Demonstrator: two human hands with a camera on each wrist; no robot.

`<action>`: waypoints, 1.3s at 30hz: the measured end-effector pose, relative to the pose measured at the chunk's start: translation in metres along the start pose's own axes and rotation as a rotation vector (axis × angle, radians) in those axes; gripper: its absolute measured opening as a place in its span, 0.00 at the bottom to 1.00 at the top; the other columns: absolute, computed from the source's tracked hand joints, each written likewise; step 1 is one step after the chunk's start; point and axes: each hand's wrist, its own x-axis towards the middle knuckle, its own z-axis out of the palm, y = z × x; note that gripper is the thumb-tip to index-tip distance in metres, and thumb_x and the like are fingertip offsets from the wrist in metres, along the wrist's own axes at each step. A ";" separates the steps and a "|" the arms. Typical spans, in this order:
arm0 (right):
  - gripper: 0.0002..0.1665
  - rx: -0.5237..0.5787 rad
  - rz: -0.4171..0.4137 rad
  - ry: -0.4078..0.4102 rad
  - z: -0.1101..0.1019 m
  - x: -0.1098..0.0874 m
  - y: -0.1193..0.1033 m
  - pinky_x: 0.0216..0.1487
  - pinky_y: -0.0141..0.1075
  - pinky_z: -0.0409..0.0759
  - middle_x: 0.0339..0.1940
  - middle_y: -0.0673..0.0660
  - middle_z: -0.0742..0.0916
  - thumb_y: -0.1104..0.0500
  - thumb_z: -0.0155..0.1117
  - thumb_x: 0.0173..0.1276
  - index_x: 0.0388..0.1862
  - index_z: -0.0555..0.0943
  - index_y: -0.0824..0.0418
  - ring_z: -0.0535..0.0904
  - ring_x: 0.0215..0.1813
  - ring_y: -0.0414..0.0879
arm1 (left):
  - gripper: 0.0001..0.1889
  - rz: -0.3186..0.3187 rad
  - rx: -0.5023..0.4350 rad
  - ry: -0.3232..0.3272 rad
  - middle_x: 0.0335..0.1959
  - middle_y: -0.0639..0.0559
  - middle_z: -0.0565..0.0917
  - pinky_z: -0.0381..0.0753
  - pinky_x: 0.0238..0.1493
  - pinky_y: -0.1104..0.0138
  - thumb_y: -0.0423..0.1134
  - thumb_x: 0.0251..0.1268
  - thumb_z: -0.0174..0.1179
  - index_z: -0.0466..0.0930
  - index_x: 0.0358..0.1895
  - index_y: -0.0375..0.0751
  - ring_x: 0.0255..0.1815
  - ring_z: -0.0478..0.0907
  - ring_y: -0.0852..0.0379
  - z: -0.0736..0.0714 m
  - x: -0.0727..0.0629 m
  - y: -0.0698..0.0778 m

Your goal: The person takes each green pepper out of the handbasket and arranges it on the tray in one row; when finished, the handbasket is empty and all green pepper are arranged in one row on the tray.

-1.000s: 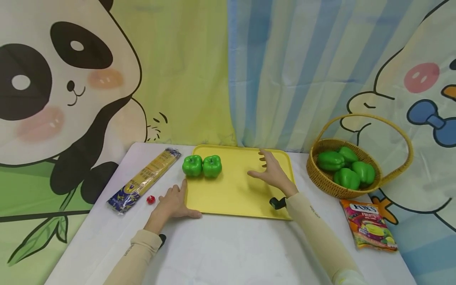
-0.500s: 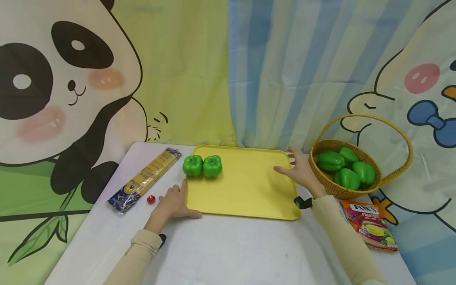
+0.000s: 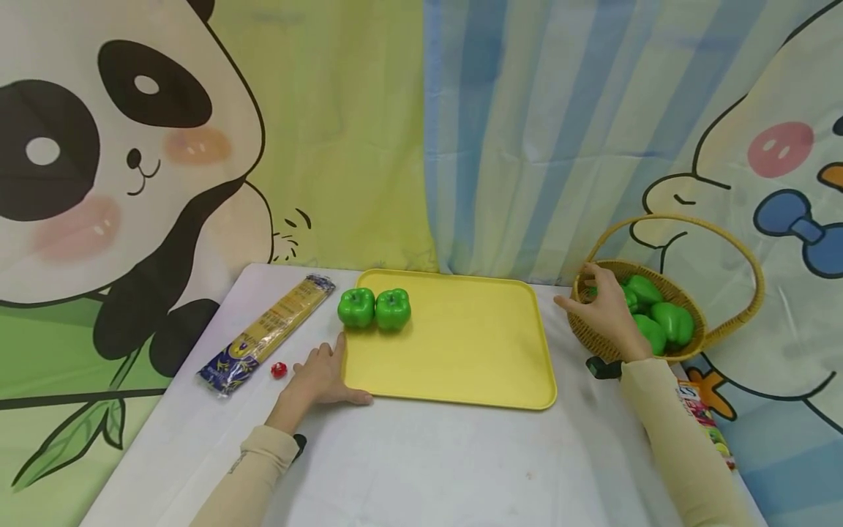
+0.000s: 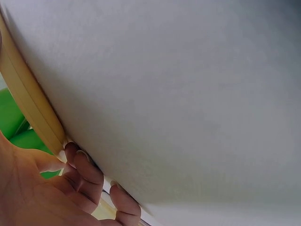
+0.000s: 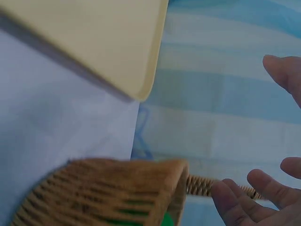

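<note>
My left hand (image 3: 324,377) rests at the near left corner of the yellow tray (image 3: 461,344), thumb along its front edge and fingers by its left edge. In the left wrist view, the fingertips (image 4: 84,162) touch the table beside the tray's rim. Two green bell peppers (image 3: 356,307) sit side by side at the tray's left side. My right hand (image 3: 607,311) is over the left part of a wicker basket (image 3: 593,340), thumb and fingers spread, with nothing between them. Several green bell peppers (image 3: 673,322) lie in the basket, partly hidden by this hand.
A long pack of spaghetti (image 3: 266,333) and a small red ball-like item (image 3: 279,370) lie left of the tray. A candy bag (image 3: 705,417) at right is mostly covered by my right sleeve. The basket's handle (image 3: 724,234) arches high. A printed curtain (image 3: 500,146) hangs behind the table.
My right hand has moved right, from above the tray to over the basket, its sleeve now covering much of the candy bag. The left hand has stayed at the tray's corner.
</note>
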 end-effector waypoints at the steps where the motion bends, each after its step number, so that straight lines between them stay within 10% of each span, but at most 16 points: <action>1: 0.62 -0.002 0.004 0.003 -0.002 0.000 0.003 0.60 0.63 0.73 0.74 0.73 0.64 0.33 0.67 0.63 0.80 0.52 0.66 0.67 0.67 0.68 | 0.80 -0.001 -0.001 0.001 0.62 0.30 0.71 0.69 0.57 0.28 0.83 0.27 0.69 0.43 0.81 0.35 0.59 0.71 0.38 0.000 0.000 0.000; 39: 0.68 -0.121 0.117 -0.078 -0.038 0.028 0.056 0.66 0.76 0.56 0.79 0.81 0.49 0.29 0.60 0.66 0.81 0.40 0.71 0.48 0.75 0.81 | 0.81 -0.002 0.009 0.005 0.61 0.30 0.71 0.70 0.56 0.28 0.84 0.25 0.68 0.43 0.81 0.35 0.58 0.71 0.39 0.004 0.004 -0.002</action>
